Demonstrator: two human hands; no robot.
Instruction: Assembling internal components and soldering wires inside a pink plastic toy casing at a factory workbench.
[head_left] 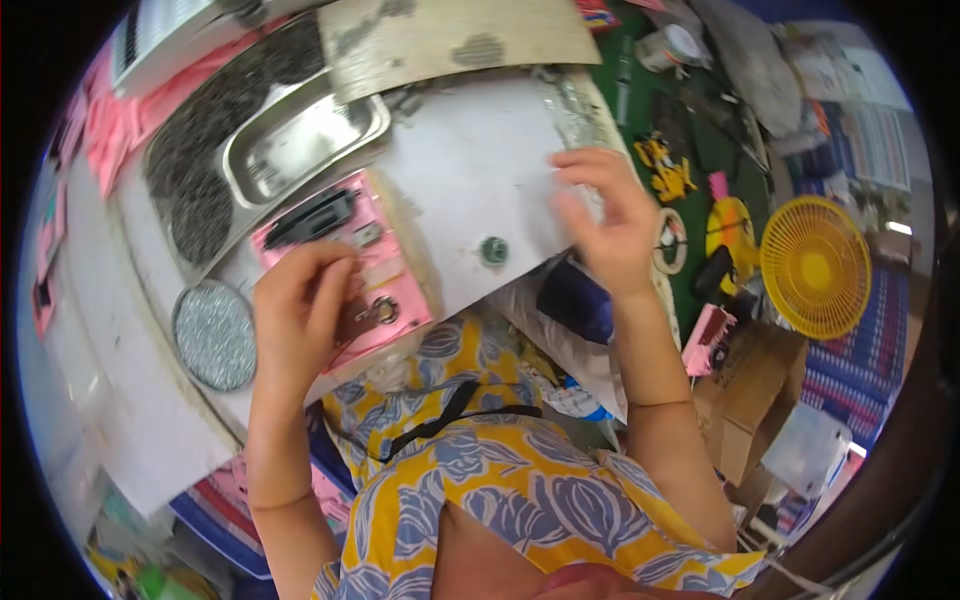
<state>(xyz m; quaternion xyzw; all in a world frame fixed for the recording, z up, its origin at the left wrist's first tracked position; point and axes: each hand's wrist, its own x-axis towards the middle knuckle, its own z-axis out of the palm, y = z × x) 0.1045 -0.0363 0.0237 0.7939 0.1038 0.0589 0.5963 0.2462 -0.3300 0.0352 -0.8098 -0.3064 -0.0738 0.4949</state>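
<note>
A pink plastic casing lies at a slant on the white work surface. Fitted on it are a long black part, a small metal piece and a round metal part. Over its left side rests my left hand, fingers and thumb drawn together in a pinch; whatever is between the tips is too small to tell. My right hand hovers above the right edge of the surface, thumb and fingers apart, slightly blurred. Between both hands sits a small dark green round object.
A round container of small metal pieces stands left of my left hand. Behind are a steel tray, a heap of dark small parts and a board. To the right lie yellow parts, a tape roll and a yellow basket.
</note>
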